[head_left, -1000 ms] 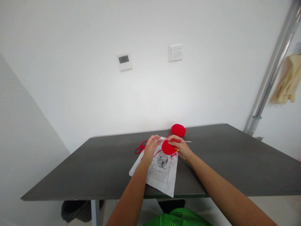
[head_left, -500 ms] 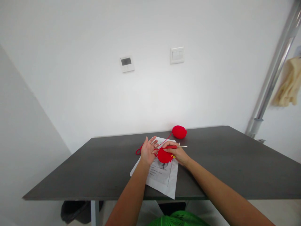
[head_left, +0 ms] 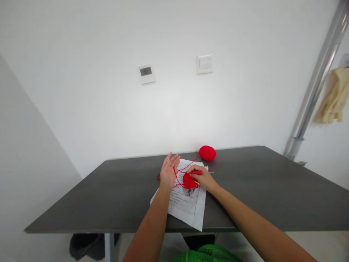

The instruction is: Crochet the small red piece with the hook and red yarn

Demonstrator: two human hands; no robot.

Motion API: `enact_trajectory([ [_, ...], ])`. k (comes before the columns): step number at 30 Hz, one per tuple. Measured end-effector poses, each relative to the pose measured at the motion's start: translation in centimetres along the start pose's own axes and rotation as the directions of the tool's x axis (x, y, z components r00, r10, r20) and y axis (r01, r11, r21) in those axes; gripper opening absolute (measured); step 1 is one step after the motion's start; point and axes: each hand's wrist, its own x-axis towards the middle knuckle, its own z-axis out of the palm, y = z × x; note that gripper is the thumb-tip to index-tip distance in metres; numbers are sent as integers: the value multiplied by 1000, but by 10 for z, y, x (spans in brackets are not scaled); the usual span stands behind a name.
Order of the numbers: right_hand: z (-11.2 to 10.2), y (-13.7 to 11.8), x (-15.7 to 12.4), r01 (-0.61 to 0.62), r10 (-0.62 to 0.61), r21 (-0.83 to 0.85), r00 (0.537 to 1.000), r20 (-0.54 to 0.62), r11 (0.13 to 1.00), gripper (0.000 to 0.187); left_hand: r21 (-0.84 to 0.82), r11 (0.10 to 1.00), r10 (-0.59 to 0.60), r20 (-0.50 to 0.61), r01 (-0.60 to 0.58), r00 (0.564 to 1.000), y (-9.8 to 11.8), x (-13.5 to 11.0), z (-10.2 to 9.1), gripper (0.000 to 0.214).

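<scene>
My right hand [head_left: 203, 177] is closed around a crochet hook [head_left: 196, 172] with a red handle, its metal shaft pointing right. The same fingers pinch a round red crochet piece [head_left: 189, 181], which carries a small yellow stitch marker [head_left: 197, 183] at its right edge. My left hand [head_left: 168, 173] is raised to the left with palm up and fingers stretched out. Red yarn [head_left: 176, 174] runs across the left fingers to the crochet piece. Another strand leads back to a red yarn ball [head_left: 207, 153] near the wall.
Under the hands lies a creased printed sheet [head_left: 185, 209] on the dark table [head_left: 245, 189]. A white wall with a thermostat [head_left: 146, 74] and a switch [head_left: 205, 64] rises behind. Below the table are a black bin bag [head_left: 87, 245] and green mesh [head_left: 208, 253].
My left hand has moved slightly left and up, away from the crochet piece, and the yarn between them shows longer. My right hand with hook and piece has shifted slightly left.
</scene>
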Motion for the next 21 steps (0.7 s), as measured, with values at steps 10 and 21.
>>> enact_trajectory([
  [10,-6,-3,2,106,-116,-67,976,-187,992,10,579,797,227,-18,-175,974,-20,-2,1,28],
  [21,-7,-4,2,58,-23,227,987,-157,972,6,762,632,35,150,-138,988,-20,-10,11,38],
])
